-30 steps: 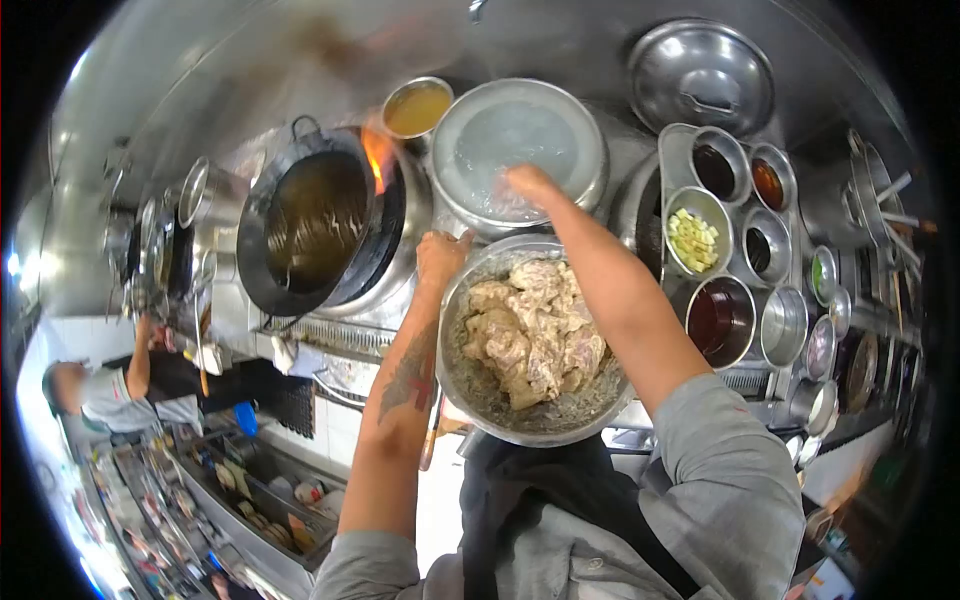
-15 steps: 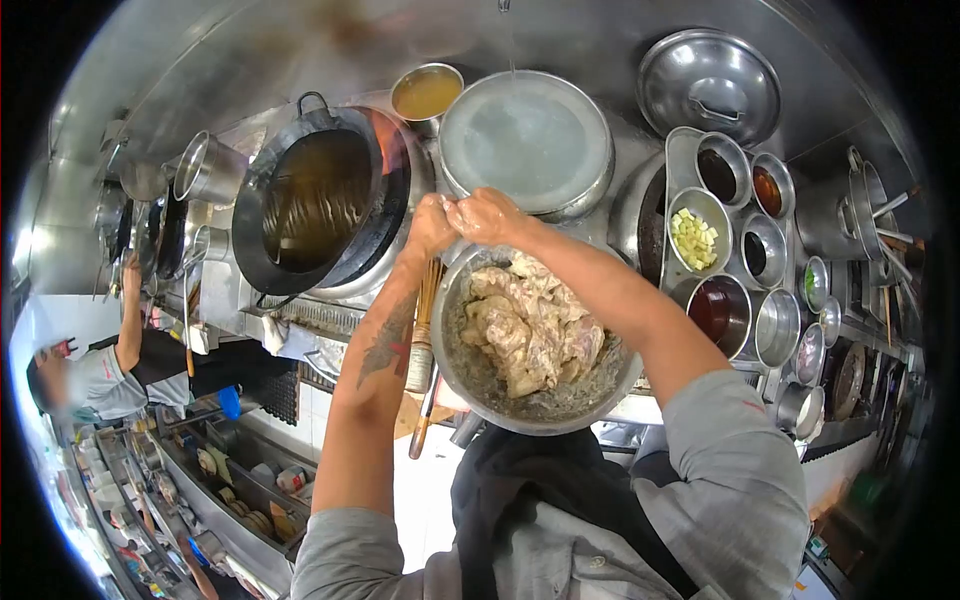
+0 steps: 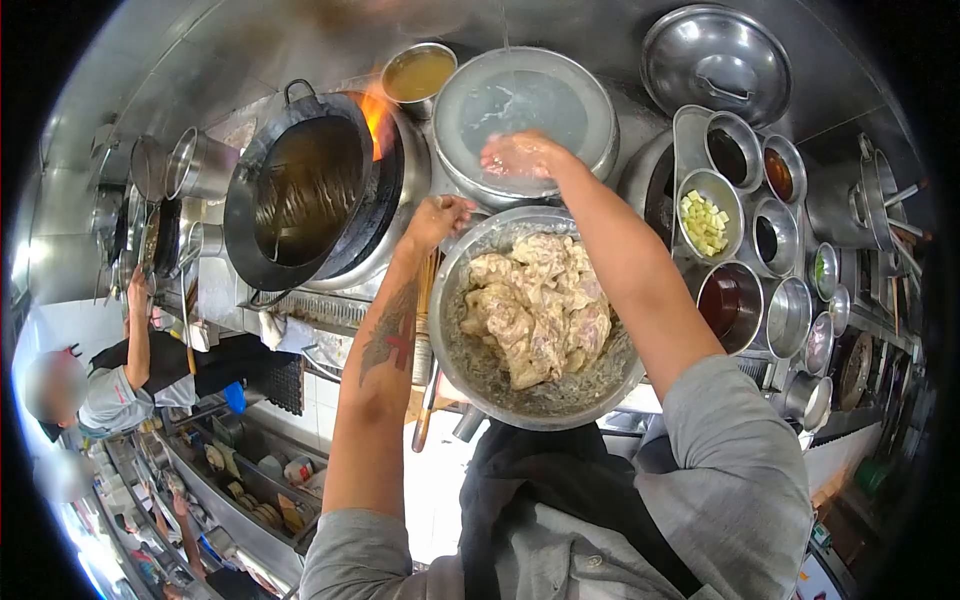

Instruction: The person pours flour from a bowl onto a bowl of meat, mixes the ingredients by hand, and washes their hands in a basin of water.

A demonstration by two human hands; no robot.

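My right hand is held over the near part of a wide round pot of cloudy water, fingers stretched out and holding nothing. To its lower left, my left hand hovers near the rim of a steel bowl, fingers loosely bent and apart, with nothing in it. In that large steel bowl, in front of my body, lie pieces of raw meat coated in a pale, wet batter. A thin stream of water falls into the pot from above.
On the left, a black wok of dark oil tilts on a burner with a flame at its edge. A pan of yellowish liquid stands behind. Sauce pots and diced pale-green pieces are at right. Another person works at far left.
My hands have separated: the right has moved up over the water pot and opened, while the left stays near the bowl, slightly lower. The burner flame has grown brighter.
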